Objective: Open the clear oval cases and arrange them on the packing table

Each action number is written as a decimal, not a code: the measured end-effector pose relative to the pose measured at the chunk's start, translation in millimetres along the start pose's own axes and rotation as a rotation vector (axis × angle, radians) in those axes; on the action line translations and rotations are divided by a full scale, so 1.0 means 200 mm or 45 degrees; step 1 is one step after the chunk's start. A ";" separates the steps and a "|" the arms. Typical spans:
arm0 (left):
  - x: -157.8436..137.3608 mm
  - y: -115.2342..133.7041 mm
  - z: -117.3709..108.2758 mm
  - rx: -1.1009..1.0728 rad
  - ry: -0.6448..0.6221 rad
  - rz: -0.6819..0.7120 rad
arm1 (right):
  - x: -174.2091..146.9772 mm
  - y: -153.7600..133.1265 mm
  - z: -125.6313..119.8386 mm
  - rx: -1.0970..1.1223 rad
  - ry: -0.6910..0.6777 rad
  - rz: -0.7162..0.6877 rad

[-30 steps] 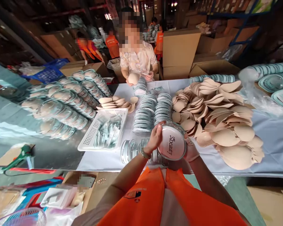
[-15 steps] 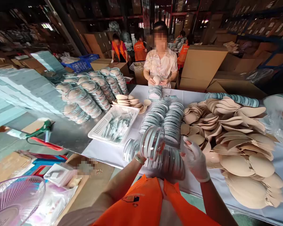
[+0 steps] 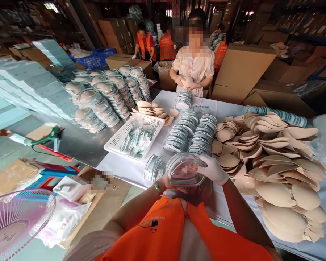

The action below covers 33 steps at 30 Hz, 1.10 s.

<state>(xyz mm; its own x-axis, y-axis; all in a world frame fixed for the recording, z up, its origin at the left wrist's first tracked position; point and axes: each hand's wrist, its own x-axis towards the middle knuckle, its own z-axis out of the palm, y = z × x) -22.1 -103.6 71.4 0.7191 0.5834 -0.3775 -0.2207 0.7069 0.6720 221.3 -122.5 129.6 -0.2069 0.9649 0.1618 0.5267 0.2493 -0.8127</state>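
Note:
A short stack of clear plastic cases (image 3: 186,174) is tilted in front of my vest, its open clear side towards me. My left hand (image 3: 168,183), bare with a bangle at the wrist, is wrapped round the stack's lower left. On its right rim is my right hand (image 3: 214,169) in a white glove, fingers bent over the edge. Beneath and behind my hands lie more clear cases, partly hidden. Just left stands a short row of cases on edge (image 3: 153,168). Beyond them are leaning piles of cases (image 3: 202,136) on the white-covered table.
A white basket (image 3: 108,145) of small packets stands left of the piles. Beige moulded cups (image 3: 274,188) are heaped at the right. Filled cases (image 3: 97,105) are stacked at the back left. Across the table a co-worker (image 3: 194,65) holds a beige cup. A pink fan (image 3: 13,224) is lower left.
My right hand has moved left from beside the beige cups onto the cases. My left hand has brought the stack slightly right and turned its clear side towards me.

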 end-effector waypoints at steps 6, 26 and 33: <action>-0.06 0.09 -0.12 -0.316 -0.041 -0.228 | 0.06 0.03 0.05 -0.037 0.033 0.179; -0.28 0.19 -0.67 -0.662 0.164 -0.133 | 0.34 -0.21 0.35 -0.380 0.395 0.221; -0.31 0.22 -0.81 -0.653 0.194 -0.113 | 0.46 -0.29 0.33 -0.519 0.402 0.305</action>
<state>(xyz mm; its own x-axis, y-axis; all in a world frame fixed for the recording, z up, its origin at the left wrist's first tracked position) -184.1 -44.0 21.0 0.6542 0.5369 -0.5327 -0.4841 0.8384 0.2505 118.4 -54.3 154.0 0.1813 0.9607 0.2101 0.8171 -0.0283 -0.5758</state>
